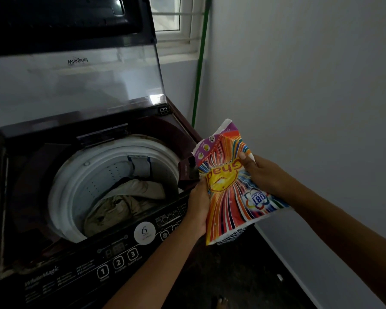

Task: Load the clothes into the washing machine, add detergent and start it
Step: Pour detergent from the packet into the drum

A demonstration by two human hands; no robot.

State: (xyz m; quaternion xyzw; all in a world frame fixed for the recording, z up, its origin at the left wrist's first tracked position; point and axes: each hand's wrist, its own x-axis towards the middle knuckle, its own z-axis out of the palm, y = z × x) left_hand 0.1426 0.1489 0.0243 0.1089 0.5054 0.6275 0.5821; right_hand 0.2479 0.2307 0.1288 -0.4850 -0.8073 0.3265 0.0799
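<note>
Both hands grip the detergent bag [230, 192] just right of the washer [80, 197]; left hand [198, 210] low, right hand [261, 172] higher; clothes [125, 199] sit in its drum.

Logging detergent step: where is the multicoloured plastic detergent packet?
Head view, centre-right: detergent packet held by left hand and right hand, right of the white drum.

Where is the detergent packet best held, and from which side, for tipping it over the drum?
Grip the detergent packet by its two long edges near mid-length, one hand from each side, as the left hand and right hand do now. It is a flat, limp pouch, so pinching opposite edges should keep it from folding. Which end is open cannot be told.
</note>
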